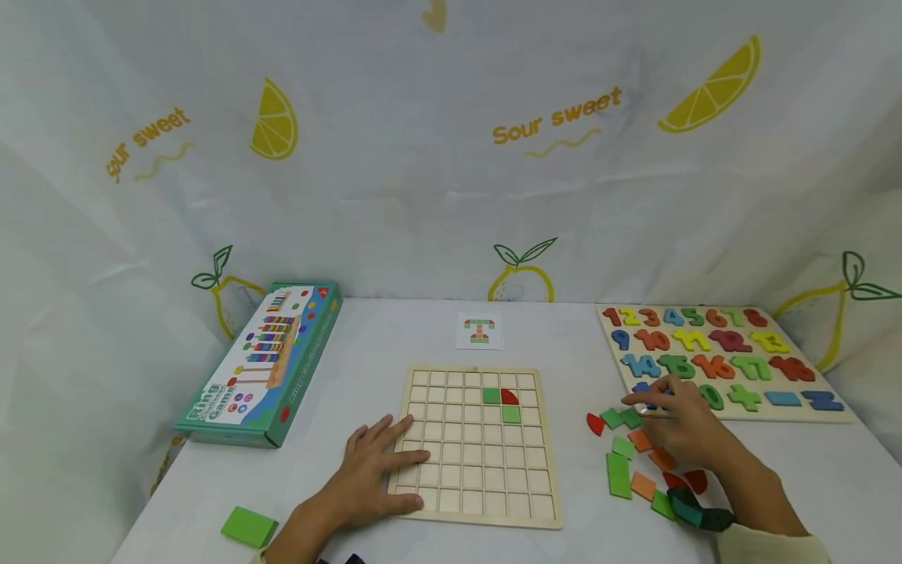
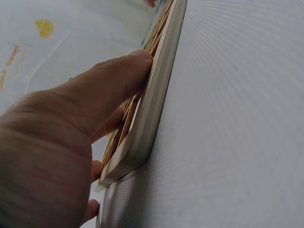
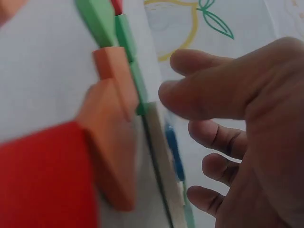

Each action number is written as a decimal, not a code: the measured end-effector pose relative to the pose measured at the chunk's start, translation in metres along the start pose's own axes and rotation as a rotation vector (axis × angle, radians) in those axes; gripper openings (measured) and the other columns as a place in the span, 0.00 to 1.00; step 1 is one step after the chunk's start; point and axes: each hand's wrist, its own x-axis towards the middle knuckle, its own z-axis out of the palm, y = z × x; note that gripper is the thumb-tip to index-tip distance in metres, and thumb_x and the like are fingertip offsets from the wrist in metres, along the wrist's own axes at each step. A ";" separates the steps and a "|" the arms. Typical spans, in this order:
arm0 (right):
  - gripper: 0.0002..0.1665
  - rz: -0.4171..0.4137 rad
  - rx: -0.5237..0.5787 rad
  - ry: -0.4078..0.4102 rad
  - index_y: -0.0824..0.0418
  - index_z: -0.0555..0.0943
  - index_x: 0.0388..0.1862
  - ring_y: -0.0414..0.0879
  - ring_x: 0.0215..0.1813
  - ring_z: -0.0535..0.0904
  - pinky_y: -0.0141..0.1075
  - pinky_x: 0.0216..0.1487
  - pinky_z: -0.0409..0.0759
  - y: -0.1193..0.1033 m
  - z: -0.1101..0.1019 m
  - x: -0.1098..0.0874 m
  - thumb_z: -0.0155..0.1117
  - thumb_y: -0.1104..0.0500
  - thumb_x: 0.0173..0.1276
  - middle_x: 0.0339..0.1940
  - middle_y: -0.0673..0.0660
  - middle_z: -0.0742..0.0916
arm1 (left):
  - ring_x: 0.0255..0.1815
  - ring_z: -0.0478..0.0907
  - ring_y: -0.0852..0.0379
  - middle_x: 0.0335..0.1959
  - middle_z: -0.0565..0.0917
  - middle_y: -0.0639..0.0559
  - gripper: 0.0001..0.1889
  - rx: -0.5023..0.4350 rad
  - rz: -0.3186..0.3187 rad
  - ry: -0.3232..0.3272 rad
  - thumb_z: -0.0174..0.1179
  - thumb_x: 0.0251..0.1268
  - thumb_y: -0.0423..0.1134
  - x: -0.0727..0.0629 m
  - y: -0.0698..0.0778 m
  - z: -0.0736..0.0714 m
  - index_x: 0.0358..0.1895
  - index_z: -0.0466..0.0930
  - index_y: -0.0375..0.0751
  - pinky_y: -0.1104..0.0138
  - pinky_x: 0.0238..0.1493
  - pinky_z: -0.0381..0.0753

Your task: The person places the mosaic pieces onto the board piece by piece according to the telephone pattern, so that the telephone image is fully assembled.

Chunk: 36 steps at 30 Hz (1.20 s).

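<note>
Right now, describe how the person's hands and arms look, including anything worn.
The left hand and right hand are bare, without gloves. The right arm wears a black-and-teal wrist item and a pale beige sleeve.

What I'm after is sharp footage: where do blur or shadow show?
Head view: the number puzzle is legible; left wrist: soft shadow by the wooden grid board, left hand dim; right wrist: foreground red piece strongly blurred, orange tiles soft.
</note>
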 end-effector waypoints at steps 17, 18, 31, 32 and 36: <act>0.16 0.055 -0.116 -0.024 0.53 0.85 0.46 0.58 0.45 0.63 0.57 0.43 0.62 -0.008 0.008 0.002 0.71 0.64 0.58 0.42 0.59 0.71 | 0.74 0.46 0.39 0.74 0.59 0.50 0.32 0.012 0.009 0.004 0.64 0.51 0.68 0.000 -0.003 -0.001 0.59 0.80 0.60 0.39 0.63 0.39; 0.16 0.047 -0.099 -0.019 0.54 0.85 0.46 0.59 0.46 0.63 0.58 0.45 0.61 -0.009 0.008 0.002 0.71 0.65 0.58 0.43 0.59 0.71 | 0.74 0.46 0.39 0.74 0.59 0.50 0.32 0.010 0.009 0.003 0.64 0.51 0.68 0.000 -0.003 -0.001 0.59 0.80 0.60 0.39 0.63 0.39; 0.21 0.018 0.053 0.056 0.65 0.81 0.54 0.62 0.51 0.76 0.62 0.48 0.74 -0.028 -0.009 0.002 0.70 0.66 0.61 0.49 0.63 0.83 | 0.74 0.46 0.38 0.74 0.59 0.50 0.32 -0.005 0.001 0.001 0.64 0.51 0.67 0.000 -0.001 -0.001 0.59 0.81 0.59 0.39 0.63 0.38; 0.21 0.003 0.061 0.078 0.65 0.81 0.53 0.62 0.51 0.76 0.62 0.47 0.74 -0.031 -0.011 0.002 0.71 0.66 0.60 0.49 0.64 0.83 | 0.74 0.46 0.38 0.75 0.59 0.50 0.32 -0.007 0.000 0.000 0.64 0.51 0.67 0.000 -0.001 -0.001 0.59 0.81 0.60 0.39 0.63 0.38; 0.20 -0.071 0.080 0.172 0.63 0.83 0.50 0.60 0.47 0.78 0.60 0.43 0.77 -0.044 -0.018 0.003 0.73 0.65 0.57 0.46 0.60 0.84 | 0.74 0.46 0.39 0.74 0.59 0.50 0.32 0.002 -0.005 -0.005 0.63 0.51 0.68 -0.001 -0.001 0.000 0.59 0.81 0.60 0.40 0.63 0.38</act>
